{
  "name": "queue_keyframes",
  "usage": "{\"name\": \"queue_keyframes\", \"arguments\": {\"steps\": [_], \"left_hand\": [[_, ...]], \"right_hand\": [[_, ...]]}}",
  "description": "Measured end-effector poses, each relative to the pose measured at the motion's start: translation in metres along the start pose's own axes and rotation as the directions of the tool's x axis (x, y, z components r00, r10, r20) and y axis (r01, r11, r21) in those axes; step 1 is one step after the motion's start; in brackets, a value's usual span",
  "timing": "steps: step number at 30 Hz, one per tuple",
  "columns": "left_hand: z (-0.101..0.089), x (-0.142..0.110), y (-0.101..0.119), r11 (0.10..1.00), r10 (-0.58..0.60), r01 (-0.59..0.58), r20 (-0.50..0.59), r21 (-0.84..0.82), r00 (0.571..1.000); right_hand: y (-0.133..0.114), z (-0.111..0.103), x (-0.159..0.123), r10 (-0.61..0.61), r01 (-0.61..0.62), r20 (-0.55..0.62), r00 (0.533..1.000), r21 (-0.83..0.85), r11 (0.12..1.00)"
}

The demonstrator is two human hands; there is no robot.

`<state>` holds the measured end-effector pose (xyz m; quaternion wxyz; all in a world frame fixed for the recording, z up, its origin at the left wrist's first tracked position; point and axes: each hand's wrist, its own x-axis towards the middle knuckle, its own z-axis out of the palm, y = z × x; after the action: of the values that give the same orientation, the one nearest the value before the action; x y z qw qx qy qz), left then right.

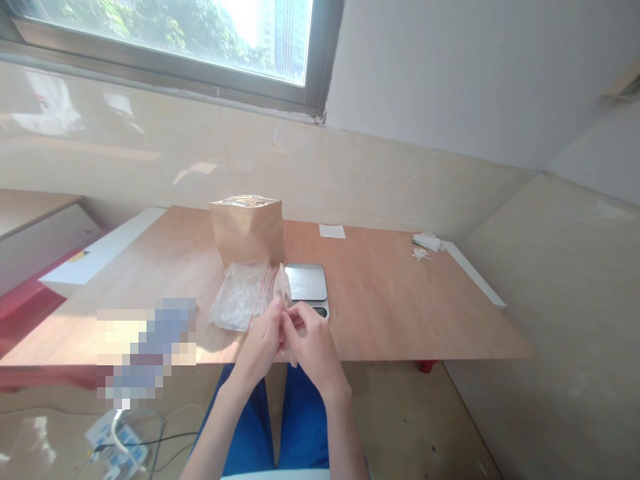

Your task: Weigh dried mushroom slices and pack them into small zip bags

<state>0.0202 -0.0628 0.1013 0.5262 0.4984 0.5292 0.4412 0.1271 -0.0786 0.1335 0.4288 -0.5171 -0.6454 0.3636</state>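
Note:
My left hand (pixel 263 343) and my right hand (pixel 313 343) meet just above the near edge of the wooden table (pixel 400 307). Both pinch a small clear plastic zip bag (pixel 281 287) that stands up between the fingers. A pile of the same clear bags with red strips (pixel 243 293) lies just left of my hands. Behind the pile stands an open brown paper bag (pixel 247 230). A small digital scale (pixel 307 283) with a shiny plate sits right behind my right hand.
A white slip of paper (pixel 332 231) lies at the table's back, white bits (pixel 427 245) at the far right corner. A white board (pixel 100 253) lies at the left edge. A power strip with cables (pixel 120 440) rests on the floor.

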Motion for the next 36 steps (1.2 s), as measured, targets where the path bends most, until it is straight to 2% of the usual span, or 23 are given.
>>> {"name": "queue_keyframes", "arguments": {"steps": [5,11,13,16,18,20,21,23,25,28,30,32,34,35,36], "left_hand": [[0.002,-0.002,0.006,0.989,0.117,-0.116,-0.009,0.089,0.993],[0.005,-0.001,0.007,0.972,0.150,-0.140,-0.035,0.189,0.988],[-0.001,0.000,0.008,0.962,0.166,-0.149,-0.059,0.230,0.984],[-0.017,0.001,0.011,0.948,0.182,-0.127,-0.170,0.290,0.969],[-0.026,0.001,0.011,0.947,0.181,-0.134,-0.142,0.292,0.973],[-0.028,0.001,0.008,0.967,0.174,-0.159,-0.060,0.200,0.983],[-0.026,0.002,0.005,0.981,0.172,-0.165,-0.061,0.103,0.983],[-0.016,0.003,-0.001,0.978,0.138,-0.159,-0.155,-0.131,0.978],[-0.003,0.005,-0.007,0.924,0.048,-0.132,-0.232,-0.360,0.971],[0.014,0.006,-0.014,0.787,-0.057,-0.052,-0.157,-0.615,0.986],[0.019,0.006,-0.017,0.702,-0.108,-0.003,-0.110,-0.712,0.988],[0.019,0.005,-0.021,0.671,-0.169,0.004,-0.148,-0.741,0.974],[0.017,0.006,-0.026,0.701,-0.204,-0.018,-0.224,-0.713,0.953],[0.017,0.007,-0.029,0.727,-0.206,-0.026,-0.254,-0.686,0.945],[0.016,0.008,-0.031,0.752,-0.206,-0.030,-0.277,-0.659,0.939]], "right_hand": [[-0.001,-0.001,0.000,-0.063,0.058,-0.064,0.996,-0.078,0.995],[0.006,0.000,0.002,-0.062,0.057,-0.067,0.996,-0.078,0.995],[0.014,-0.004,0.004,-0.050,0.040,-0.173,0.984,-0.055,0.998],[0.029,-0.018,0.007,0.048,-0.036,-0.402,0.915,0.036,0.999],[0.034,-0.028,0.006,0.101,-0.049,-0.450,0.887,0.124,0.991],[0.031,-0.032,0.004,0.089,-0.004,-0.432,0.897,0.192,0.981],[0.027,-0.032,0.002,0.074,0.025,-0.430,0.900,0.219,0.975],[0.018,-0.026,0.001,0.059,0.065,-0.416,0.907,0.278,0.959],[0.012,-0.018,0.001,0.066,0.082,-0.386,0.920,0.353,0.932],[0.013,-0.006,0.005,0.086,0.056,-0.294,0.952,0.441,0.896],[0.017,-0.003,0.007,0.075,0.030,-0.266,0.961,0.369,0.929],[0.018,-0.005,0.007,0.040,0.035,-0.374,0.927,0.189,0.981],[0.013,-0.010,0.004,-0.044,0.066,-0.495,0.868,0.028,0.997],[0.009,-0.013,0.002,-0.084,0.092,-0.494,0.865,-0.008,0.996],[0.004,-0.015,0.000,-0.113,0.119,-0.440,0.891,-0.014,0.993]]}}
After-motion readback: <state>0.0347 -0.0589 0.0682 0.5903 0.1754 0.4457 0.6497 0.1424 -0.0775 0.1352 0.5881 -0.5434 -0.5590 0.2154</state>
